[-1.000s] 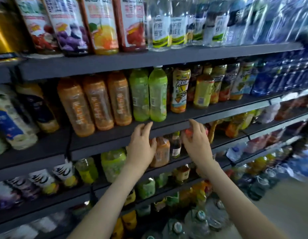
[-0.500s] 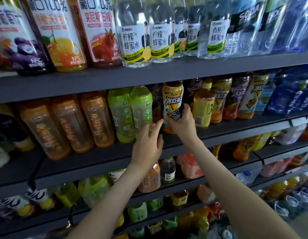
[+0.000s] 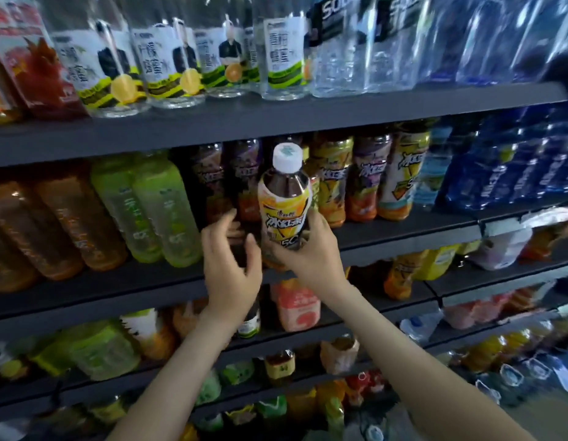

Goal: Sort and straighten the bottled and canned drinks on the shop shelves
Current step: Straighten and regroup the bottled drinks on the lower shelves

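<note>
Our right hand [image 3: 311, 254] grips the iced tea bottle [image 3: 284, 202] low on its body, upright, out in front of the shelf edge [image 3: 403, 238]. Our left hand [image 3: 228, 265] hangs released just left of it, fingers spread, green bottles [image 3: 162, 211] further left, matching tea bottles [image 3: 335, 179] behind.

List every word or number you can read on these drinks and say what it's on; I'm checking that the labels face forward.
"冰红茶": on the yellow label of the iced tea bottle gripped by the right hand.
"5" plus a partly hidden character: lower on that same label.
"SOD", cut off: on the dark label of a clear soda bottle on the top shelf.
The lemon-slice labelled bottles and all other labels are too blurred to read.
</note>
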The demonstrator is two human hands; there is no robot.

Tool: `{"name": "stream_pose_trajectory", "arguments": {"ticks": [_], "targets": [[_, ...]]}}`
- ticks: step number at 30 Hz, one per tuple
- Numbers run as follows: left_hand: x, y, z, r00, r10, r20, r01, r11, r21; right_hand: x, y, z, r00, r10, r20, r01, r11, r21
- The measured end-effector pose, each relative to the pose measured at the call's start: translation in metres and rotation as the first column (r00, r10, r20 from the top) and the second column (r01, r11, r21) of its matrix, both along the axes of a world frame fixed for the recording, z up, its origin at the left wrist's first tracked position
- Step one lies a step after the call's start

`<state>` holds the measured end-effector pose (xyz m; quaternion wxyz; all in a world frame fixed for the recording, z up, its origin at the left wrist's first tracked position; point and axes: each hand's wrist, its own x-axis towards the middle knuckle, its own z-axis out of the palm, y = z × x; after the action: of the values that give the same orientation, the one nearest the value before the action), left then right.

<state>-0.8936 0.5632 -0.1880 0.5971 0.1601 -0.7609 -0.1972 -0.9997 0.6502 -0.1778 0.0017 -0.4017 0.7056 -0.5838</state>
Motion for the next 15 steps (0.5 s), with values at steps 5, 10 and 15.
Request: {"name": "stream_pose_trajectory", "arguments": {"ticks": [5, 10, 15], "targets": [[-0.055, 0.076, -0.001, 0.999, -0.032, -0.023, 0.033, 0.999, 0.043, -0.054, 0.091, -0.003, 1.000, 0.007, -0.002, -0.007, 0.997, -0.078], [-0.101, 0.132, -0.007, 0.991, -0.035, 0.132, 0.028, 0.998, 0.053, -0.111, 0.159, -0.003, 0.989, -0.116, 0.091, 0.125, 0.987, -0.098], [-0.138, 0.152, 0.005, 0.967, -0.032, 0.253, 0.044, 0.998, -0.039, -0.156, 0.192, -0.005, 0.962, -0.204, 0.182, 0.227, 0.967, -0.113]]}}
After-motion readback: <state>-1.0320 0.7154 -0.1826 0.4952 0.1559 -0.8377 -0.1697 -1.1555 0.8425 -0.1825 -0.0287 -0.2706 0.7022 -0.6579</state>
